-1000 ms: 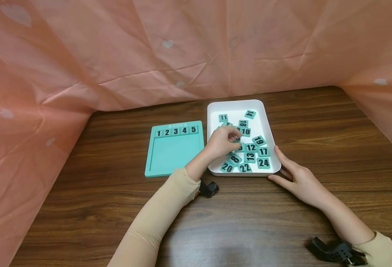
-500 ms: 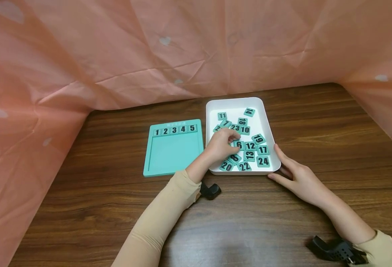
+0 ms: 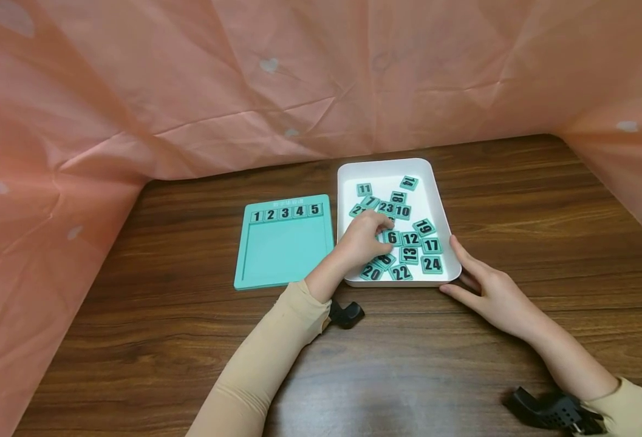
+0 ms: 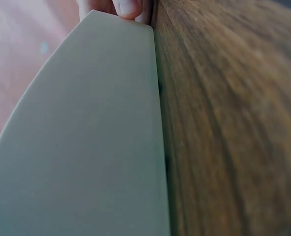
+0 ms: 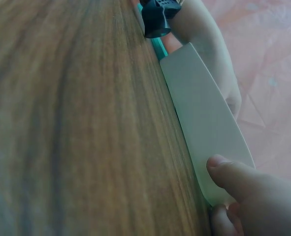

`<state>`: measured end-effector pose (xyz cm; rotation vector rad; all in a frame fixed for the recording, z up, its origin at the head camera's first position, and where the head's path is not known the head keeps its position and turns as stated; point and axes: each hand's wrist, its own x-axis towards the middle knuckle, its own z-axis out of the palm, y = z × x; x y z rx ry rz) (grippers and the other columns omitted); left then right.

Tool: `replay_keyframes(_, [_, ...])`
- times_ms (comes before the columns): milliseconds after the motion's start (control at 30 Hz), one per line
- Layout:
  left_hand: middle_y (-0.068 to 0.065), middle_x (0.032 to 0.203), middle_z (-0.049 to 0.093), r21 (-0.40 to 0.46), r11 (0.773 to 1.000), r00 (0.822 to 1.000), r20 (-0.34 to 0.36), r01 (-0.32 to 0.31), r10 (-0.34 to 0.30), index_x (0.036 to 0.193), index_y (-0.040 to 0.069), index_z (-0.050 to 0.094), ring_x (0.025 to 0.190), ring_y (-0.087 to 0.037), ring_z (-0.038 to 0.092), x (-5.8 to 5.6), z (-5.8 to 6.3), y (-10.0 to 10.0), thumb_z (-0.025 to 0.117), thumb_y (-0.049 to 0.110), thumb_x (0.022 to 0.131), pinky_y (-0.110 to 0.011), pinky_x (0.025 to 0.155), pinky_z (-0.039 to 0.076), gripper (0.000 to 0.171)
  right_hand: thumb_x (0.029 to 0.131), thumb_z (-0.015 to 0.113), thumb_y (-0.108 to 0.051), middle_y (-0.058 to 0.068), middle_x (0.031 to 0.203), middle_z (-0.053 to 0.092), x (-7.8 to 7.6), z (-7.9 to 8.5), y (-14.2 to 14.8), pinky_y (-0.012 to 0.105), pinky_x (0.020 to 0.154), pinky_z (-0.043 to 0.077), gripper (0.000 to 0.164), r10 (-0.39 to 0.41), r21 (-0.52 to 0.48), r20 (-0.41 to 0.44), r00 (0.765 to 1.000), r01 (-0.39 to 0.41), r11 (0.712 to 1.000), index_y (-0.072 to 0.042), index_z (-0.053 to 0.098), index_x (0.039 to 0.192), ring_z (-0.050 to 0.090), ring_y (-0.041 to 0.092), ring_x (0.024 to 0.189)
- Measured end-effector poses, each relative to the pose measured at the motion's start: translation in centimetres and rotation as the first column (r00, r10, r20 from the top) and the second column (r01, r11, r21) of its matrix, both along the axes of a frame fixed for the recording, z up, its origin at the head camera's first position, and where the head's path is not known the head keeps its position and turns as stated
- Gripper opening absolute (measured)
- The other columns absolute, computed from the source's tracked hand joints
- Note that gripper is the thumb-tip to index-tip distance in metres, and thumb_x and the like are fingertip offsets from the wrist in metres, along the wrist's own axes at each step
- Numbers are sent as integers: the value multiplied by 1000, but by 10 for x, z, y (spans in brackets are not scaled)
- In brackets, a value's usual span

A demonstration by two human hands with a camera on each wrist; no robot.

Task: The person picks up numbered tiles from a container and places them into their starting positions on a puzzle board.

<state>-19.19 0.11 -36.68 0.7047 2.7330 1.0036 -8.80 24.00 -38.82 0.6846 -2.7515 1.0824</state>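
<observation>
My left hand (image 3: 365, 238) reaches over the left side of a white tray (image 3: 435, 200). Its thumb and index finger are parted around the number 6 tile (image 3: 392, 238), which lies flat beside the number 12 tile (image 3: 410, 239). Part of the tiles under the palm is hidden. My right hand (image 3: 490, 297) holds the tray's near right corner. In the right wrist view the thumb (image 5: 229, 174) presses the tray's near wall (image 5: 204, 113). Left of the tray lies a teal board (image 3: 288, 255) with tiles 1 to 5 along its top row.
Several more number tiles lie loose in the tray, among them the 11 tile (image 3: 364, 189), the 14 tile (image 3: 409, 182) and the 24 tile (image 3: 432, 264). A brown wooden table (image 3: 151, 328) carries everything. Pink cloth (image 3: 200, 79) hangs behind and at both sides.
My left hand's thumb has drawn back and the thumb and index finger have spread, so the 6 tile now shows between them. The right hand stays at the tray's corner.
</observation>
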Motion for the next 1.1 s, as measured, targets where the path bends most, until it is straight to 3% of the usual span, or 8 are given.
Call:
replay_keyframes(100, [-4, 103, 58, -14, 1000, 1000, -18, 6, -6, 118, 3, 66, 89, -12, 49, 0, 1, 1, 74, 12, 84, -18, 75, 41, 36, 85, 73, -15, 27, 145, 34, 0, 1, 1, 1, 88, 31, 85, 2, 2, -9, 1000, -1, 1000, -10, 21, 152, 41, 14, 123])
replay_keyframes(333, [-4, 98, 57, 25, 1000, 999, -34, 9, -8, 114, 3, 67, 86, -14, 50, 2, 6, 2, 73, 14, 84, -18, 72, 41, 32, 86, 73, -15, 27, 145, 33, 0, 1, 2, 0, 88, 30, 85, 1, 11, -7, 1000, -1, 1000, -11, 20, 153, 43, 18, 122])
replay_keyframes(533, [-3, 99, 57, 64, 998, 999, -37, 5, -3, 112, 5, 68, 87, -13, 52, 1, 20, -9, 74, 15, 83, -17, 73, 42, 32, 86, 72, -16, 27, 146, 32, 1, 0, 1, 1, 88, 30, 85, 5, 0, 10, 1000, -5, 1000, -11, 20, 152, 46, 25, 121])
replay_keyframes(800, [-7, 103, 59, 199, 979, 997, -59, -40, 53, 114, 4, 68, 91, -21, 58, -3, 48, -49, 74, 13, 83, -23, 79, 47, 33, 86, 72, -14, 28, 145, 32, 0, -1, 1, 1, 87, 31, 85, 10, -8, 18, 1000, -10, 1000, -11, 19, 152, 50, 32, 116])
replay_keyframes(1100, [-8, 109, 58, 253, 959, 981, -106, -132, 163, 113, 4, 67, 94, -22, 58, -5, 62, -115, 74, 12, 83, -35, 87, 49, 31, 86, 73, -15, 27, 145, 33, 0, 0, 2, 1, 87, 31, 86, -1, 1, 7, 1000, 1, 1000, -12, 19, 153, 46, 21, 120])
